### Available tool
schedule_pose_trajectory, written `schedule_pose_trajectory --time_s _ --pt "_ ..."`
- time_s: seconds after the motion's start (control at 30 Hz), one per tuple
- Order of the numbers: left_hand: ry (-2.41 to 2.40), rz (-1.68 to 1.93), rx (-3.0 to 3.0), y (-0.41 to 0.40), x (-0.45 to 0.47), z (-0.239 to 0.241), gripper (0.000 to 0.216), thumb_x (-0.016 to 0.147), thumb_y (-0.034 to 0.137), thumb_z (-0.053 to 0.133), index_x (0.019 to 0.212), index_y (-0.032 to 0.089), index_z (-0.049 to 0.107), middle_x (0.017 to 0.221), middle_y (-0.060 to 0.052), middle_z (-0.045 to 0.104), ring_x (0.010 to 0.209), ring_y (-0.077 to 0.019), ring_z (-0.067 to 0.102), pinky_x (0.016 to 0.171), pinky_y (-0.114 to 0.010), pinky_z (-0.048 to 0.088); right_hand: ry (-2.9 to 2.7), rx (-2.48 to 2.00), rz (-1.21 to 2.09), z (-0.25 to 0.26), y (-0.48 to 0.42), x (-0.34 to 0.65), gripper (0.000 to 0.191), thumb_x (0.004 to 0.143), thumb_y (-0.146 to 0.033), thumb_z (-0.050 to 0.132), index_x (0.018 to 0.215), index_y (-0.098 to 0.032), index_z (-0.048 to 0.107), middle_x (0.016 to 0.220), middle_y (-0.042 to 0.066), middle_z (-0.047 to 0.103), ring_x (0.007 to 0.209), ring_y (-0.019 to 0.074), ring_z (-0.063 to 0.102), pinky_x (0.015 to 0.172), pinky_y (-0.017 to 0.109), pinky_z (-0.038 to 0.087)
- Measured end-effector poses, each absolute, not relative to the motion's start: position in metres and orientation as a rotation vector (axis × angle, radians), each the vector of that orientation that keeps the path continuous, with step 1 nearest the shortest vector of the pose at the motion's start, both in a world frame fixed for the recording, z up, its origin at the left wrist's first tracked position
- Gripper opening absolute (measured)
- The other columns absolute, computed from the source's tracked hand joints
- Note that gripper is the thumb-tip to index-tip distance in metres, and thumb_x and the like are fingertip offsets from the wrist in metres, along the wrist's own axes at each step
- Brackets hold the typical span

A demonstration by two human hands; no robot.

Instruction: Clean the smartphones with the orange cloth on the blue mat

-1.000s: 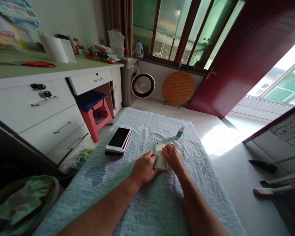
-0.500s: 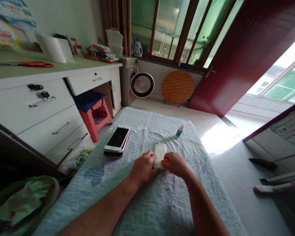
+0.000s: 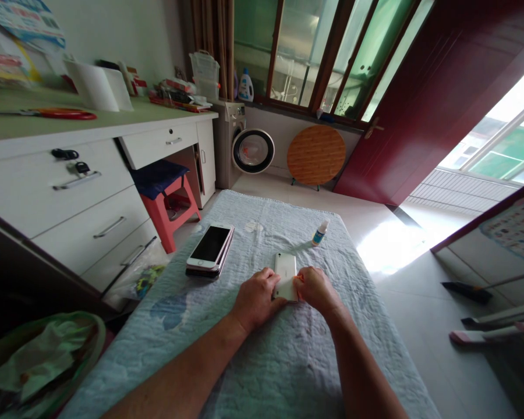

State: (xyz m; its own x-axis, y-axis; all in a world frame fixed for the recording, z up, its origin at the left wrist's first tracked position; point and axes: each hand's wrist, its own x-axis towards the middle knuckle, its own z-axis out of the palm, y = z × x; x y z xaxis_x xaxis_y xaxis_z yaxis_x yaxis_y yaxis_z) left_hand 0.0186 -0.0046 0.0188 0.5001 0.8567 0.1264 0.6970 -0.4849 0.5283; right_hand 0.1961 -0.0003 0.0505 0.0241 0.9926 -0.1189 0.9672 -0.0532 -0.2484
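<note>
A white smartphone [image 3: 285, 270] lies back side up on the quilted cloth, its camera end pointing away from me. My left hand [image 3: 255, 295] grips its left and near edges between thumb and fingers. At the phone's right edge is my right hand [image 3: 317, 287], closed round a small orange cloth [image 3: 296, 283] that is mostly hidden by the fingers. To the left lies a stack of phones [image 3: 209, 247], the top one white with its dark screen up. A small spray bottle [image 3: 319, 233] with a blue label stands beyond my right hand.
The pale blue quilted cloth [image 3: 262, 224] covers the table. A pink stool [image 3: 168, 203] and a desk with drawers [image 3: 87, 203] stand at the left, above a green basket [image 3: 98, 331]. Farther back are an open washing machine [image 3: 231, 142] and a round wooden tabletop [image 3: 317, 154].
My right hand has shifted slightly right, from over the phone's back to its right edge, with the orange cloth. My left hand keeps its grip on the phone.
</note>
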Motion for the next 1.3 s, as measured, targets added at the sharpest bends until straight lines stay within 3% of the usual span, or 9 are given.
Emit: schedule_pose_trajectory --time_s 0.17,0.3,0.77,1.0,1.17,1.3 --pt "1.289 0.516 2.340 -0.004 0.019 0.019 0.036 0.083 0.052 0.063 0.104 0.022 0.062 0.107 -0.006 0.059 0.097 -0.0239 0.059 0.083 -0.032 0.047 -2.165 -2.186 0.630 0.061 -0.006 0.195 0.022 0.073 -0.016 0.052 0.056 -0.016 0.066 0.054 0.005 0.062 0.052 0.0116 0.050 0.051 0.024 0.026" --pt "1.286 0.518 2.334 -0.004 0.019 0.019 0.037 0.083 0.051 0.062 0.105 0.022 0.062 0.108 -0.006 0.059 0.097 -0.0242 0.059 0.084 -0.032 0.047 -2.126 -2.158 0.712 0.061 -0.006 0.197 0.022 0.072 -0.013 0.051 0.056 -0.015 0.066 0.053 0.004 0.062 0.051 0.0113 0.051 0.050 0.023 0.027" --pt "1.265 0.537 2.310 -0.004 0.018 0.018 0.037 0.083 0.053 0.064 0.106 0.024 0.063 0.105 -0.005 0.059 0.097 -0.0236 0.059 0.085 -0.031 0.046 -2.033 -2.177 0.278 0.035 0.027 0.201 0.021 0.083 -0.020 0.051 0.072 -0.015 0.068 0.076 0.008 0.068 0.072 0.0153 0.056 0.061 0.025 0.032" --pt "1.281 0.521 2.312 -0.005 0.019 0.020 0.035 0.079 0.048 0.072 0.102 0.023 0.063 0.106 -0.005 0.059 0.097 -0.0237 0.060 0.085 -0.032 0.047 -2.014 -2.168 0.231 0.030 0.055 0.205 0.024 0.088 -0.020 0.047 0.078 -0.013 0.068 0.080 0.009 0.066 0.077 0.0159 0.056 0.065 0.024 0.033" --pt "1.295 0.533 2.304 -0.006 0.020 0.019 0.032 0.079 0.046 0.072 0.101 0.023 0.063 0.107 -0.005 0.059 0.097 -0.0238 0.060 0.085 -0.032 0.046 -1.921 -2.071 0.166 0.026 0.060 0.204 0.021 0.091 -0.021 0.046 0.096 -0.015 0.066 0.093 0.007 0.063 0.082 0.0148 0.055 0.070 0.023 0.034" --pt "1.301 0.525 2.315 -0.006 0.020 0.020 0.031 0.079 0.044 0.072 0.100 0.023 0.063 0.106 -0.005 0.060 0.097 -0.0235 0.060 0.085 -0.031 0.047 -1.910 -2.036 0.174 0.019 0.058 0.206 0.020 0.089 -0.019 0.047 0.091 -0.015 0.067 0.089 0.007 0.060 0.081 0.0145 0.054 0.072 0.022 0.035"
